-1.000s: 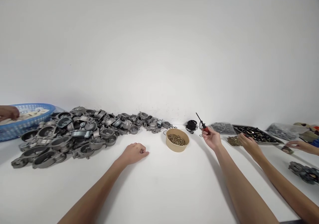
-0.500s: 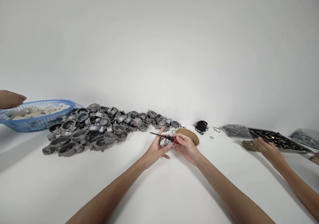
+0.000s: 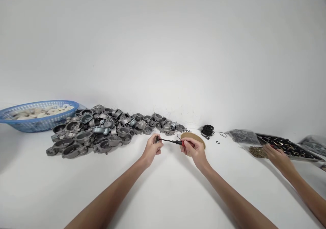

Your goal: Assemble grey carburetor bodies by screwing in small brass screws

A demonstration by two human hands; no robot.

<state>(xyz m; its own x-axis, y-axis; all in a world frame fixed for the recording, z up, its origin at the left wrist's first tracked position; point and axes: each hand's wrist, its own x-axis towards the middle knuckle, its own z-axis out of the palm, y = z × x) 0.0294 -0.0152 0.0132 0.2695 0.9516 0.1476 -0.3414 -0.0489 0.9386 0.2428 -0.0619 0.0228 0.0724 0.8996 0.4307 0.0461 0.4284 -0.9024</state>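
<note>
My right hand (image 3: pixel 195 150) is closed round the red handle of a screwdriver (image 3: pixel 175 142). Its dark shaft points left, and the tip reaches the fingertips of my left hand (image 3: pixel 151 150). Those fingers are pinched on thin black rubber rings (image 3: pixel 157 139), mostly hidden by the fingers. Both hands are held above the white table. Just behind my right hand is a round tan dish (image 3: pixel 189 136), whose contents are hidden.
Grey metal housings (image 3: pixel 84 137) lie heaped on the left, beside a blue basket (image 3: pixel 42 125) of whitish pieces. Black rings (image 3: pixel 207 130) are piled at the back. On the right, another person's hand (image 3: pixel 278 159) is over brass-coloured parts (image 3: pixel 257 151), near bagged grey parts (image 3: pixel 243 136) and a black tray (image 3: pixel 309 154).
My hands have drawn apart; the screwdriver has shifted right, its tip now at my left fingertips. The rings, earlier looped near the shaft, are mostly hidden. A person's hand over the basket has gone.
</note>
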